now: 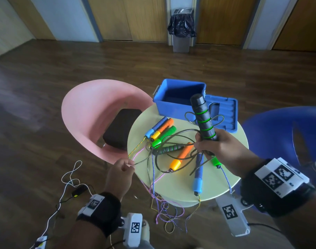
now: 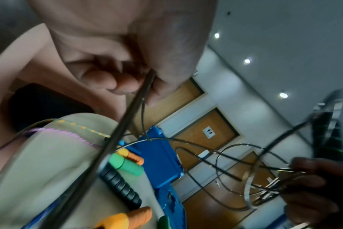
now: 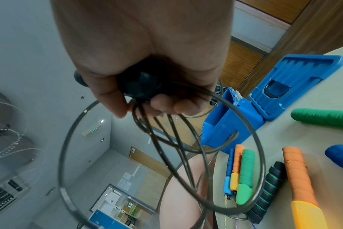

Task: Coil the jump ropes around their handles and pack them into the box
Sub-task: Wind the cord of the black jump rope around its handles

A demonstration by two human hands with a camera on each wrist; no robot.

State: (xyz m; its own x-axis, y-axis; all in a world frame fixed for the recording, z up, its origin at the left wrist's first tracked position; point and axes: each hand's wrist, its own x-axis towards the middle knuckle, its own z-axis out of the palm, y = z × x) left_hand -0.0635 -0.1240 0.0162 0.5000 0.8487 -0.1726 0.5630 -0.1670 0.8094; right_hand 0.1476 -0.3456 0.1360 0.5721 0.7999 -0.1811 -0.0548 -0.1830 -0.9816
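Note:
My right hand (image 1: 213,146) grips a black handle with green rings (image 1: 203,117) upright above the round table (image 1: 216,180). The same fist also gathers several loops of its dark cord (image 3: 186,139). My left hand (image 1: 124,168) pinches a stretch of that dark cord (image 2: 145,86) at the table's left edge. The twin black handle (image 1: 169,149) lies flat mid-table among blue, orange and green handles (image 1: 160,131). The open blue box (image 1: 180,99) stands at the table's far side, with nothing visible inside.
The box's blue lid (image 1: 223,114) lies flat to its right. Braided ropes (image 1: 164,211) hang off the table's front edge to the floor. A pink chair (image 1: 92,112) stands left, a blue chair (image 1: 279,130) right. White cables (image 1: 71,182) trail on the floor.

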